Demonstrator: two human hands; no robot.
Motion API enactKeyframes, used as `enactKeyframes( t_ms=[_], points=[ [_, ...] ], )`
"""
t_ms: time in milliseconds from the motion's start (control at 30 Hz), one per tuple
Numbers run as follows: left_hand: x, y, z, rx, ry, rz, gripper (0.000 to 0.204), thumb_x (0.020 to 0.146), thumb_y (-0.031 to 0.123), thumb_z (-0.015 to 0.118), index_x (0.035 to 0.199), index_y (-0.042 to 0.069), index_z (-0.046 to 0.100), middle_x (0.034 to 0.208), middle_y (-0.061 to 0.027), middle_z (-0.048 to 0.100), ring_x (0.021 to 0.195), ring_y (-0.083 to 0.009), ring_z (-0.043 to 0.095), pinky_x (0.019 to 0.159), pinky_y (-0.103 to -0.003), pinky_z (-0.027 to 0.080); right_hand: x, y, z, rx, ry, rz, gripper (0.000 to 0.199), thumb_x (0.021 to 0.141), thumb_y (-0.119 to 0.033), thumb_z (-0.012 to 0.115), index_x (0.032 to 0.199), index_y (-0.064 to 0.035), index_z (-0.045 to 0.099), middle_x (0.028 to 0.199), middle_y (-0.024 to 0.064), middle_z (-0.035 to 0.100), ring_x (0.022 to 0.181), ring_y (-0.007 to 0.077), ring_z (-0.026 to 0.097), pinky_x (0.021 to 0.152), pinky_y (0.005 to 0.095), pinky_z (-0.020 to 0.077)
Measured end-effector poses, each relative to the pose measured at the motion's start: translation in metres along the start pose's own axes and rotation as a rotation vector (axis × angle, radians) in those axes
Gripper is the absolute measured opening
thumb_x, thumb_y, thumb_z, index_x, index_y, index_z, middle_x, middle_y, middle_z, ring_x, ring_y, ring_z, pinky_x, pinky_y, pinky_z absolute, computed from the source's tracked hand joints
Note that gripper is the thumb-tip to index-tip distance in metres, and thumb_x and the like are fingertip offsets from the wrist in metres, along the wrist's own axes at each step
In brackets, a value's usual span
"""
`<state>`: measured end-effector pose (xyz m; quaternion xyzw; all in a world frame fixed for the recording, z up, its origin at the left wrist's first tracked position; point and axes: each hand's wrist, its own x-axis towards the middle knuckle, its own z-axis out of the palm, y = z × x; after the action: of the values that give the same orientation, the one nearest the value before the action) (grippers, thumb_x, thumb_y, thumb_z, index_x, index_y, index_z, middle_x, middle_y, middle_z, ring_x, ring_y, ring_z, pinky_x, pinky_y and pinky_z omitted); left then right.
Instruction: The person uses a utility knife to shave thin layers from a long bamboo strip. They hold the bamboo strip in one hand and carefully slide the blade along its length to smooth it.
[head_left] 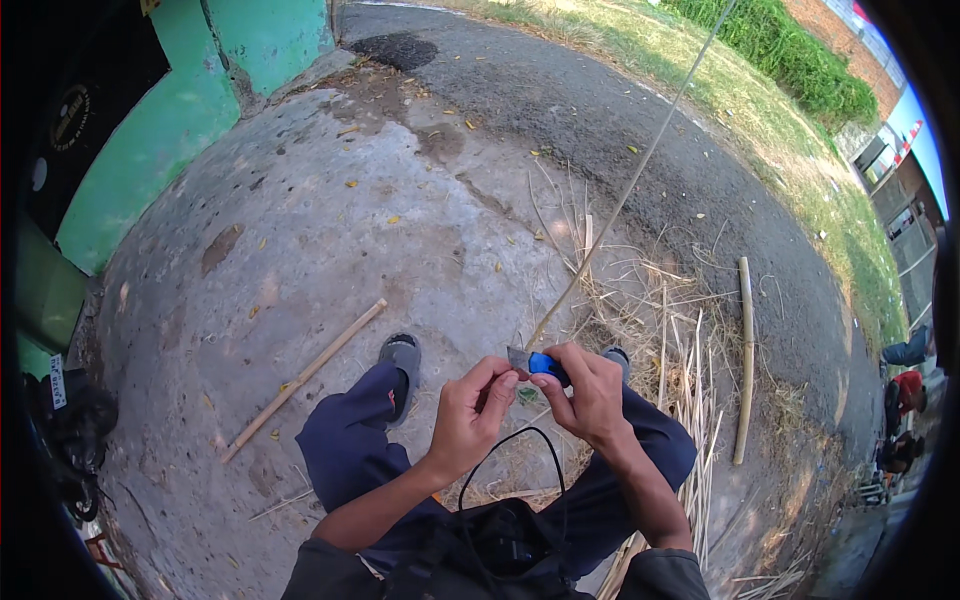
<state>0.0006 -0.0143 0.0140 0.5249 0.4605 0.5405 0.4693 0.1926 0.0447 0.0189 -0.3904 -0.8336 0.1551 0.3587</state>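
Observation:
Both my hands meet in front of my knees. My right hand (590, 392) is closed around a short knife with a blue handle (545, 366) and a flat grey blade (517, 358). My left hand (478, 408) pinches thumb to finger just below the blade, at the near end of a long, thin bamboo strip (622, 205). From there the strip slants up and away to the far right. Fingers and blade hide exactly where it is gripped.
Several thin split strips (695, 420) lie by my right leg, with shavings (600, 300) beyond. A bamboo pole (746, 360) rests farther right. To my left is another stick (305, 380) on the concrete (330, 240). A green wall (150, 170) rises at far left.

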Motion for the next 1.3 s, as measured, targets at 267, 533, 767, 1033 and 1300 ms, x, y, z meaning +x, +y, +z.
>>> enactKeyframes(
  t_ms=[267,533,767,1033,1300],
  points=[
    [-0.001,0.006,0.004,0.026,0.037,0.003,0.023,0.114,0.020,0.058,0.103,0.002,0.065,0.067,0.0047,0.050,0.058,-0.0011,0.041,0.052,-0.024,0.031,0.004,-0.001,-0.007,-0.108,0.008,-0.046,0.030,0.093,-0.032,0.082,0.109,-0.0084,0.071,0.085,0.0069,0.070,0.068,0.0284,0.070,0.059,0.0379,0.0521],
    [-0.004,0.000,0.005,0.091,0.050,0.025,0.022,0.113,0.020,0.058,0.102,0.002,0.064,0.067,0.0033,0.051,0.058,-0.0013,0.041,0.052,-0.025,0.031,0.009,-0.001,-0.010,-0.065,0.096,0.047,0.028,0.094,-0.029,0.082,0.108,-0.0077,0.071,0.084,0.0078,0.071,0.067,0.0273,0.071,0.058,0.0383,0.0524],
    [-0.003,0.006,0.007,0.111,0.038,0.014,0.019,0.113,0.017,0.058,0.102,0.002,0.064,0.066,0.0026,0.050,0.059,-0.0027,0.042,0.053,-0.025,0.033,0.006,0.003,-0.009,-0.031,0.078,0.001,0.027,0.095,-0.030,0.081,0.107,-0.0080,0.071,0.083,0.0088,0.071,0.066,0.0282,0.071,0.058,0.0391,0.0526],
    [0.000,0.011,0.012,0.169,0.021,0.050,0.017,0.112,0.014,0.058,0.103,0.001,0.064,0.067,-0.0015,0.055,0.059,-0.0045,0.047,0.054,-0.027,0.037,0.006,0.005,-0.021,-0.073,0.113,0.020,0.025,0.097,-0.030,0.079,0.106,-0.0092,0.071,0.082,0.0085,0.071,0.065,0.0289,0.070,0.057,0.0391,0.0519],
    [-0.015,-0.004,0.017,0.203,-0.086,-0.008,0.016,0.111,0.012,0.057,0.105,0.000,0.065,0.068,-0.0040,0.058,0.060,-0.0063,0.052,0.054,-0.030,0.041,0.023,0.052,-0.073,-0.154,0.444,0.345,0.025,0.107,-0.028,0.067,0.105,-0.0026,0.065,0.072,0.0160,0.062,0.060,0.0354,0.062,0.059,0.0433,0.0447]
  ],
)
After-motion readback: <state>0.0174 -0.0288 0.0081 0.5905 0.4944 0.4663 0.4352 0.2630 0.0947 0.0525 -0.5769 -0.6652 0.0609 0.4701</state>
